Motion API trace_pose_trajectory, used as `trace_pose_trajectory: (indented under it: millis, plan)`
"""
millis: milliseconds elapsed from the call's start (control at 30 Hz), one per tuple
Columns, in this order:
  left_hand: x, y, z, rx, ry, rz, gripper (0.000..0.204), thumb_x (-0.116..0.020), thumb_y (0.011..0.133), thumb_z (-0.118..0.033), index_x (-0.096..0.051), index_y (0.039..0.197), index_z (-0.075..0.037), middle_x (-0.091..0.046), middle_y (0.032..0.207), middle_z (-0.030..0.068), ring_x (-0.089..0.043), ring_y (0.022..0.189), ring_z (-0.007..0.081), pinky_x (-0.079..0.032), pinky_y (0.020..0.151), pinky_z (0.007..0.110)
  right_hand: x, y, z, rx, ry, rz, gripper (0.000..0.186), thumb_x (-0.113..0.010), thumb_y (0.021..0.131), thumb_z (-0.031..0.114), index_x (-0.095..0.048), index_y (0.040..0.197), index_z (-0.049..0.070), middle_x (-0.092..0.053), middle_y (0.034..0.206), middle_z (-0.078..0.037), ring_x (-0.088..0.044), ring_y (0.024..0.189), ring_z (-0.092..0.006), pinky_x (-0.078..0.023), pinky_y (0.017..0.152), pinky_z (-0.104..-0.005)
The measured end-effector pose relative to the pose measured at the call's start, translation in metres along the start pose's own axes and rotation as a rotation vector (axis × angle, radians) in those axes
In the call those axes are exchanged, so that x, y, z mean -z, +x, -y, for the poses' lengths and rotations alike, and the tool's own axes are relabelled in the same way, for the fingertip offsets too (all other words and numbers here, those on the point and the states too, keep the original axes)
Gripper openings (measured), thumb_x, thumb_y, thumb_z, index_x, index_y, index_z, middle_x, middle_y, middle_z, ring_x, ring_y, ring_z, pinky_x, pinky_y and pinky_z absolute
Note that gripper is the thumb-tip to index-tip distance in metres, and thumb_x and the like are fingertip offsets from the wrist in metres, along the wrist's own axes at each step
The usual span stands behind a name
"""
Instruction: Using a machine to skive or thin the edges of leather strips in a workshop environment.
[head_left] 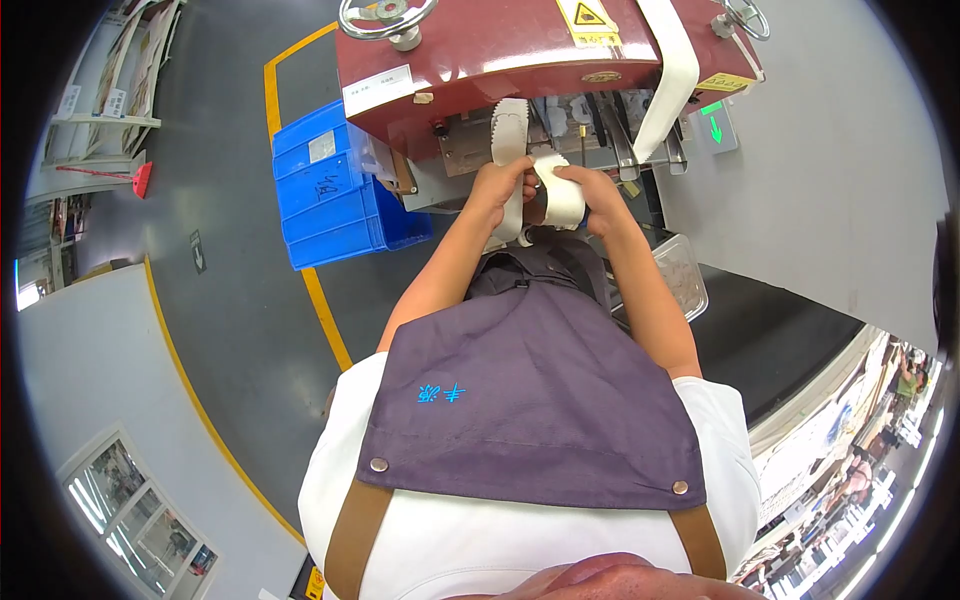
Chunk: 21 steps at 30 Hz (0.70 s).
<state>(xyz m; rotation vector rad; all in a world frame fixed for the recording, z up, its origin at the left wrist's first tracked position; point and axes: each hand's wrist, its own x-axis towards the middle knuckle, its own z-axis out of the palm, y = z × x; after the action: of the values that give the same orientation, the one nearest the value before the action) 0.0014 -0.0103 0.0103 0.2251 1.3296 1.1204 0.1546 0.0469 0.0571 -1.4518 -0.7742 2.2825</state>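
Note:
In front of the apron, my left hand (508, 188) is closed around a cream-white strip (510, 130) with a scalloped edge. Its upper end reaches toward the opening under a dark red machine (500, 62), and its lower part hangs below the hand. Close beside it, my right hand (598, 196) pinches a second white strip (564, 203), which curves down in a loop and also has a wavy edge. The two hands nearly meet at the strips. What the strips are for, and their lower ends, I cannot make out.
A blue plastic crate (325, 190) stands left of the machine. Another white band (672, 75) drapes over the machine's front, right of a warning label. Handwheels (390, 15) sit on top. Metal rails (618, 135) jut out below, and a clear tray (682, 278) is beside my right forearm.

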Motion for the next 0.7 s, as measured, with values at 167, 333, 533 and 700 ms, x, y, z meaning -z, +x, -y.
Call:
trace_pose_trajectory:
  millis: [167,333,533,700]
  plan:
    - [0.000,0.004,0.004,-0.062,-0.067,-0.018,0.023,-0.063,0.081,-0.023,-0.062,0.083,0.000,-0.061,0.071,0.0056,-0.058,0.059,0.0144,-0.047,0.054,0.026,0.002,0.009,-0.001,0.034,-0.222,-0.008,0.030,-0.061,0.083,0.020,-0.061,0.096,-0.006,-0.065,0.085,-0.011,-0.064,0.069,-0.0202,-0.050,0.061,-0.0326]
    - [0.001,-0.003,0.000,-0.120,0.013,-0.037,0.023,-0.064,0.081,-0.023,-0.062,0.086,0.000,-0.061,0.073,0.0053,-0.058,0.061,0.0137,-0.047,0.055,0.026,0.012,0.041,-0.010,0.255,-0.466,-0.143,0.036,-0.068,0.077,0.034,-0.066,0.077,-0.002,-0.063,0.067,-0.010,-0.061,0.061,-0.0190,-0.046,0.056,-0.0305]
    - [0.002,-0.003,0.004,-0.147,0.207,-0.056,0.025,-0.068,0.078,-0.020,-0.064,0.090,0.002,-0.064,0.077,0.0059,-0.058,0.061,0.0125,-0.047,0.055,0.026,0.010,0.071,-0.008,0.506,-1.032,-0.370,0.048,-0.066,0.072,0.049,-0.064,0.068,0.001,-0.057,0.058,-0.012,-0.059,0.059,-0.0209,-0.045,0.059,-0.0365]
    - [0.000,-0.003,0.003,-0.152,0.258,-0.078,0.022,-0.068,0.077,-0.019,-0.065,0.083,0.002,-0.063,0.071,0.0057,-0.058,0.058,0.0123,-0.047,0.054,0.026,0.021,0.059,-0.017,0.423,-0.838,-0.319,0.049,-0.064,0.073,0.049,-0.066,0.071,0.000,-0.060,0.060,-0.013,-0.058,0.057,-0.0214,-0.044,0.057,-0.0363]
